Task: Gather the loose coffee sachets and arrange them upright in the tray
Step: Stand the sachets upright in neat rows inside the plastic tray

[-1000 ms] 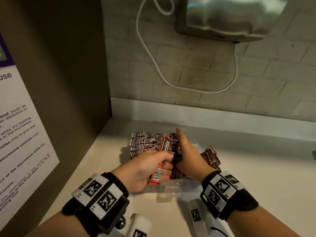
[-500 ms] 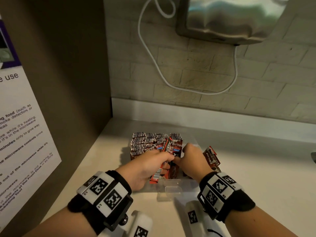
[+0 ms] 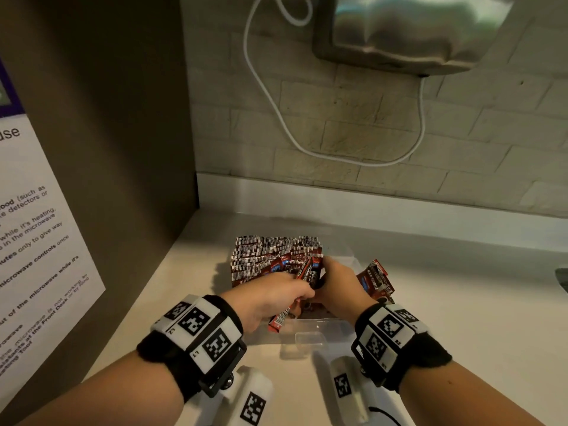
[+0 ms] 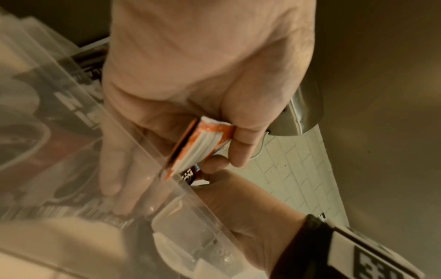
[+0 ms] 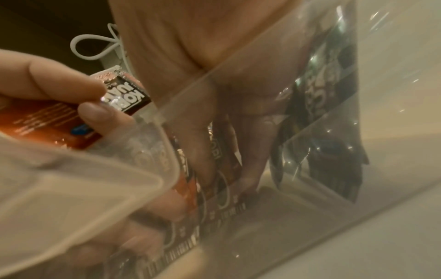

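Note:
A clear plastic tray (image 3: 322,326) stands on the pale counter, and a dense block of upright red sachets (image 3: 270,253) fills its far-left part. My left hand (image 3: 302,295) pinches a few red sachets (image 3: 281,318) over the tray's near-left edge; the left wrist view shows their ends (image 4: 200,147) between thumb and fingers. My right hand (image 3: 322,272) reaches down into the tray, its fingers (image 5: 203,151) round a standing sachet (image 5: 216,151). Through the tray's lip (image 5: 71,188), the right wrist view shows my left hand (image 5: 95,98) holding its sachets (image 5: 47,120).
Loose sachets (image 3: 376,281) lie just right of the tray. A brown side wall with a printed notice (image 3: 37,241) closes the left. A metal appliance (image 3: 415,29) and a white cable (image 3: 338,158) hang on the brick back wall.
My right hand went from flat with straight fingers to curled down into the tray onto a sachet. My left hand shifted slightly forward with its sachets.

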`<move>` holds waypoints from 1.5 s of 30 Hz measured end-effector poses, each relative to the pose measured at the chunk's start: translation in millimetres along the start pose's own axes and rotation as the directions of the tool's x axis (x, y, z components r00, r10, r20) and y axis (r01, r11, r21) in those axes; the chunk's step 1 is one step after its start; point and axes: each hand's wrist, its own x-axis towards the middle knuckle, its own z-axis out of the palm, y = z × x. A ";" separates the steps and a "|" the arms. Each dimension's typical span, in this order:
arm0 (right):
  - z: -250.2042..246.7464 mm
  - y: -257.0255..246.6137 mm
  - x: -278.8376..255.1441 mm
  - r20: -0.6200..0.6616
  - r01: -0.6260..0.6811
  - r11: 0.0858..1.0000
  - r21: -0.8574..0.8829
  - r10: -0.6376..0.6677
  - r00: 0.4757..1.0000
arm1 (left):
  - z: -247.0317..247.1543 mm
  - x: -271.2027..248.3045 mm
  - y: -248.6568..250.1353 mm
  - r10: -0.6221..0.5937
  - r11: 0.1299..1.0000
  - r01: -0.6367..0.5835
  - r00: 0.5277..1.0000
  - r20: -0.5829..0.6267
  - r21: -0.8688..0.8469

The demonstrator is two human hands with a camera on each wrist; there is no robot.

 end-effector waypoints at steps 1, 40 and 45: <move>1.9 1.1 1.0 -0.006 -0.006 1.000 0.010 0.006 1.000 | 0.2 1.0 -0.9 0.005 1.000 -0.005 1.000 -0.001 0.005; -15.0 -5.8 -7.0 0.064 0.064 0.994 -0.087 -0.059 0.996 | 2.6 6.2 -1.0 0.028 0.993 -0.029 0.999 -0.016 -0.115; -11.3 -10.4 -10.0 0.062 0.086 0.996 -0.031 -0.084 0.995 | 4.6 6.5 -1.6 0.026 0.994 -0.028 0.999 -0.019 -0.104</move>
